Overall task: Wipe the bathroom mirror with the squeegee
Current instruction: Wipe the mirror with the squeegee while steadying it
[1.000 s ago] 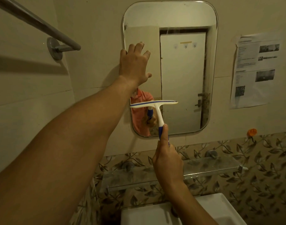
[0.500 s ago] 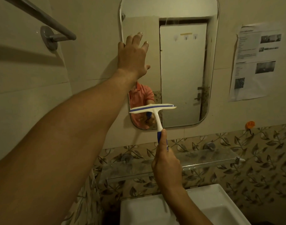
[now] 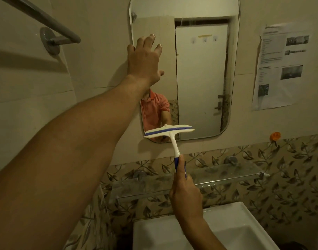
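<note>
A rounded rectangular mirror (image 3: 201,78) hangs on the beige wall and reflects a white door and an orange shirt. My left hand (image 3: 144,60) lies flat with straight fingers against the mirror's left edge. My right hand (image 3: 186,192) grips the blue handle of a white and blue squeegee (image 3: 169,131). The squeegee blade lies almost level across the mirror's lower left part, just above the bottom rim.
A glass shelf (image 3: 226,175) runs along the leaf-patterned tiles under the mirror. A white sink (image 3: 232,230) stands below it. A metal towel bar (image 3: 51,22) is mounted at the upper left. A printed paper sheet (image 3: 280,67) is stuck to the wall on the right, above an orange hook (image 3: 275,136).
The squeegee blade has slid down the mirror's left side toward the bottom rim with my right hand. My left hand has stayed pressed on the mirror's left edge.
</note>
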`<state>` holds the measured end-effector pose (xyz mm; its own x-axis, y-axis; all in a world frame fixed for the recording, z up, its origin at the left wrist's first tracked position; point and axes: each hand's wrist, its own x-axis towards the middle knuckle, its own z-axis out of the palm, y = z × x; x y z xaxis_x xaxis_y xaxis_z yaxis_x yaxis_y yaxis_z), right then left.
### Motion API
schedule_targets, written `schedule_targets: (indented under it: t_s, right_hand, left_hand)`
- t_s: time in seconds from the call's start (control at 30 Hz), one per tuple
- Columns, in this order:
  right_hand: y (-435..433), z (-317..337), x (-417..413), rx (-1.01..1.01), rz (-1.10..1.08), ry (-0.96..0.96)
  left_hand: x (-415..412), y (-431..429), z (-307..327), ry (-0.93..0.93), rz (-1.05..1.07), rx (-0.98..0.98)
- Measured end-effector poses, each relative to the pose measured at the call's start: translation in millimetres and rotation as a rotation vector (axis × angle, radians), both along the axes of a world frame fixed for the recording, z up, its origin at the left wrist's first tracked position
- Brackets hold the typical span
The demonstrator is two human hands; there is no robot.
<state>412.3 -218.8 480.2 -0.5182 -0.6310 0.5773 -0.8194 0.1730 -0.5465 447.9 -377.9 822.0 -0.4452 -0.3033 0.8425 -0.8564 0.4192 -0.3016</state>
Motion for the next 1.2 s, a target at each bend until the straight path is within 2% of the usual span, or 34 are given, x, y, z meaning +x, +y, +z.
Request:
schedule_targets:
  t_s: [0.7,1.03,1.2]
  right_hand:
    - [27.8,-35.9,-7.8,0.217,0.022,-0.085]
    - [44.4,-44.4,-18.4,0.091,-0.004,-0.056]
    - [39.4,-25.0,-26.7,0.006,-0.039,-0.139]
  left_hand:
    - [-2.5,-2.5,-1.9,0.004,0.009,-0.015]
    - [-3.6,-1.5,1.5,0.009,0.007,-0.012]
    - [-3.6,-3.9,4.5,0.006,0.004,0.000]
